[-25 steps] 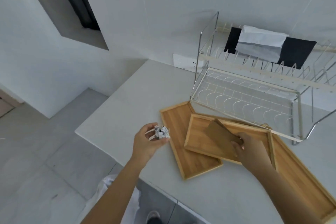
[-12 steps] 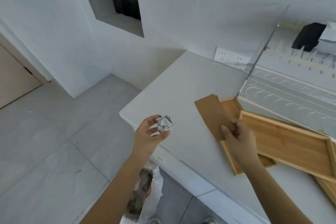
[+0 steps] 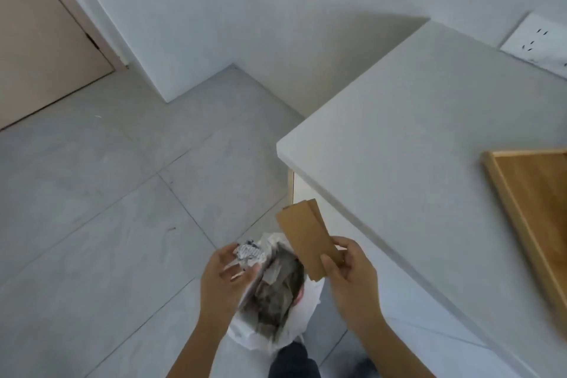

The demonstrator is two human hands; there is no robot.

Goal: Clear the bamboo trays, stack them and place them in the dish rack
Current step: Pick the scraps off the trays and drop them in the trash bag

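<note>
Head view shows the left hand (image 3: 225, 275) closed around a crumpled foil ball (image 3: 250, 253) and the right hand (image 3: 352, 275) pinching a brown card (image 3: 306, 236), both held over an open white rubbish bag (image 3: 273, 294) on the floor, with a bamboo tray (image 3: 527, 205) on the counter (image 3: 414, 132) at far right.

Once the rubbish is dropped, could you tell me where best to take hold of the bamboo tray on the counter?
Probably the bamboo tray by its long raised rim, the side facing the counter's free end. That edge is fully exposed on bare counter, and the lip gives fingers something to hook, thumb inside, fingers beneath. The rest runs out of view.
</note>
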